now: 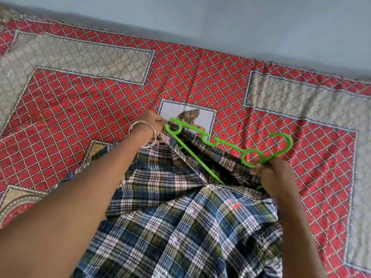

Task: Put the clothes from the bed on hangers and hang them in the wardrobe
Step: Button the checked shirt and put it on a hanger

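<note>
I am partway through fitting the green plastic hanger (226, 144) into the plaid shirt (180, 207), which lies bunched on the red patterned bedspread (80, 101) in front of me. My left hand (149, 125), bangles at the wrist, pinches the shirt's edge up by the hanger's far end; my right hand (269, 169) grips the hanger near its hook loop. Next, I judge, I must draw the cloth over that shoulder, then seat the other side. The wardrobe is out of view.
</note>
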